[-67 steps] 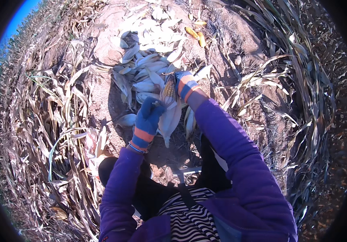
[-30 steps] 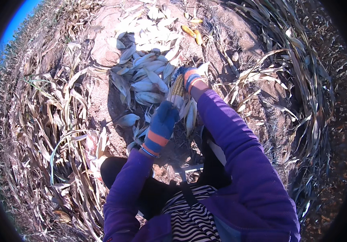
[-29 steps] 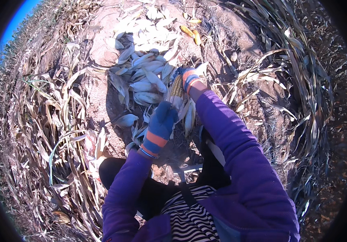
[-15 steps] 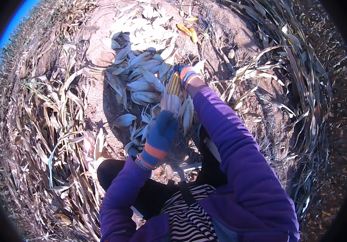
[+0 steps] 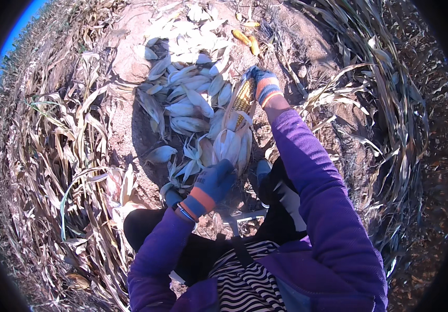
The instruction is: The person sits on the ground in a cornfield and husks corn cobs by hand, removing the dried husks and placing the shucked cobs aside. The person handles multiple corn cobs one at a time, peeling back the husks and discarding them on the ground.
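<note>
Yellow kernels show on an ear of corn (image 5: 243, 97), its pale husk (image 5: 227, 144) peeled back toward its lower end. My right hand (image 5: 266, 86), in a blue and orange glove, closes round the upper end of the ear; its fingertips are partly hidden. Below, my left hand (image 5: 212, 186), gloved alike, is closed on the bottom of the husk. Husk strips hang around the ear between both hands. Just left of them lies a heap of unpeeled, husk-covered ears (image 5: 187, 106) on the soil.
Several bare yellow cobs (image 5: 248, 40) lie on the ground beyond my right hand. Dry cornstalks (image 5: 68, 151) are piled at the left, and more stalks (image 5: 395, 99) run along the right. One shoe (image 5: 263, 170) of mine stands near the husk.
My right hand and the ear's upper end have moved right and slightly away, tilting the ear rightward. More husk has spread open below the kernels. My left hand has dropped slightly nearer.
</note>
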Available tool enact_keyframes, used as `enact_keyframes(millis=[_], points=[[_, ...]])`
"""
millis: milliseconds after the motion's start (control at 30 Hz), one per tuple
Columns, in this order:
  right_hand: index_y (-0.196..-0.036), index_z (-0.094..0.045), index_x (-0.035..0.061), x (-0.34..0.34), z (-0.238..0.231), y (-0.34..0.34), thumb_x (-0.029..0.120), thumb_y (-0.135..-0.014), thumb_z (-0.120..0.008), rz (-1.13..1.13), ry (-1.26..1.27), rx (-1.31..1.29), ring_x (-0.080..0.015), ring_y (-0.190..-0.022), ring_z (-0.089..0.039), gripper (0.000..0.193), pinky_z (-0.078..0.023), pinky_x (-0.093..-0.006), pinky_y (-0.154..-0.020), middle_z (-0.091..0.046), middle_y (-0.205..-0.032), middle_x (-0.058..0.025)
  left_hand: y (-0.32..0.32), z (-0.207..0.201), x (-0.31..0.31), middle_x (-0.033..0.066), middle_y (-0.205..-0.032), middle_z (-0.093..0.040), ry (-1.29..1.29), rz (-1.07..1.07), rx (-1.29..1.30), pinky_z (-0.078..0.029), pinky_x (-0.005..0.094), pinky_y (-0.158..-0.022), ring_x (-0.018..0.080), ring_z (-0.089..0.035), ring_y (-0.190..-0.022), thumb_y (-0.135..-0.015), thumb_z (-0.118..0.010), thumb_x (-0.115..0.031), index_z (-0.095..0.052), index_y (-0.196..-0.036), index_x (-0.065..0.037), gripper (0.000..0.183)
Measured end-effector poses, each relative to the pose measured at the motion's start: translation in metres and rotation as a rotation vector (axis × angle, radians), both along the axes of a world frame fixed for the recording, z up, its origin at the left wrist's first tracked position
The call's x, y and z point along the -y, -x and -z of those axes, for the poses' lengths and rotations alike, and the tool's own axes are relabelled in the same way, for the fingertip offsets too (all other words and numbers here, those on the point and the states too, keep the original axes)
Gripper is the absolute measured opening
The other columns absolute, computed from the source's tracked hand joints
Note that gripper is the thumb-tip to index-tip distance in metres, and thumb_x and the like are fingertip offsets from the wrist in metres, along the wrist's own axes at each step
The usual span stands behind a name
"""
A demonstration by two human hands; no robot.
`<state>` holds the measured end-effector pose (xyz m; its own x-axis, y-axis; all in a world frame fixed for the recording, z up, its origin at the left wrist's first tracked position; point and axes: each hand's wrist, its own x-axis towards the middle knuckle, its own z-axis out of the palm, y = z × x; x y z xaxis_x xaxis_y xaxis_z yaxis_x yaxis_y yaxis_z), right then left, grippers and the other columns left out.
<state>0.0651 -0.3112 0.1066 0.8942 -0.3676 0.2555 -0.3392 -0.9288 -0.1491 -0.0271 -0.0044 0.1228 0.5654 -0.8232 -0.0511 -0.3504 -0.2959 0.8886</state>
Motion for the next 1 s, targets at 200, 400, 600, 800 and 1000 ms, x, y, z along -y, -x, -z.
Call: enact_keyframes(millis=[200,400,600,800,1000], points=[[-0.108,-0.056,0.0150,-0.019,-0.003,-0.010,0.004,-0.082,-0.045,-0.066,-0.222,0.101,-0.0206,-0.105,-0.055,0.031,-0.042,-0.0282,-0.090,-0.058,-0.112,-0.0072,-0.023,0.011,0.007,0.0099,-0.115,-0.055,0.242,0.092,-0.413,-0.041,0.0289,-0.089,0.0143,-0.052,-0.101,-0.075,-0.055,0.003,-0.045,-0.124,-0.002,0.050],[-0.101,-0.061,-0.0009,-0.069,-0.006,-0.010,0.016,-0.084,-0.062,-0.152,-1.783,0.792,-0.0096,-0.079,-0.056,0.023,-0.045,-0.0220,-0.072,-0.063,-0.089,-0.0036,-0.061,0.016,0.004,0.0117,-0.128,-0.049,0.471,-0.009,-1.042,-0.039,0.0380,-0.095,0.0252,-0.047,-0.117,-0.085,-0.055,-0.020,-0.039,-0.133,-0.004,0.053],[-0.095,-0.062,0.0001,-0.096,0.005,-0.003,0.008,-0.086,-0.056,-0.399,-1.450,0.750,-0.0098,-0.076,-0.057,0.013,-0.046,-0.0224,-0.070,-0.063,-0.085,-0.0025,-0.069,0.038,0.019,0.0134,-0.119,-0.055,0.568,-0.332,-1.496,-0.038,0.0369,-0.095,0.0285,-0.051,-0.110,-0.083,-0.053,-0.052,-0.049,-0.121,0.000,0.065],[-0.081,-0.064,-0.0003,-0.109,0.009,0.000,0.022,-0.081,-0.060,-0.315,-1.374,0.536,-0.0178,-0.061,-0.054,0.023,-0.044,-0.0307,-0.060,-0.062,-0.071,-0.0079,-0.071,0.048,0.023,0.0138,-0.115,-0.056,0.748,-0.314,-1.601,-0.038,0.0392,-0.097,0.0287,-0.053,-0.106,-0.080,-0.056,-0.056,-0.052,-0.116,0.003,0.070],[-0.080,-0.065,0.0011,-0.122,0.003,0.012,0.017,-0.082,-0.060,-0.237,-1.793,0.471,-0.0124,-0.058,-0.053,0.017,-0.043,-0.0269,-0.056,-0.061,-0.070,-0.0033,-0.072,0.048,0.027,0.0135,-0.122,-0.051,0.831,-0.332,-1.641,-0.035,0.0401,-0.101,0.0287,-0.049,-0.111,-0.079,-0.057,-0.055,-0.046,-0.123,0.001,0.072]])
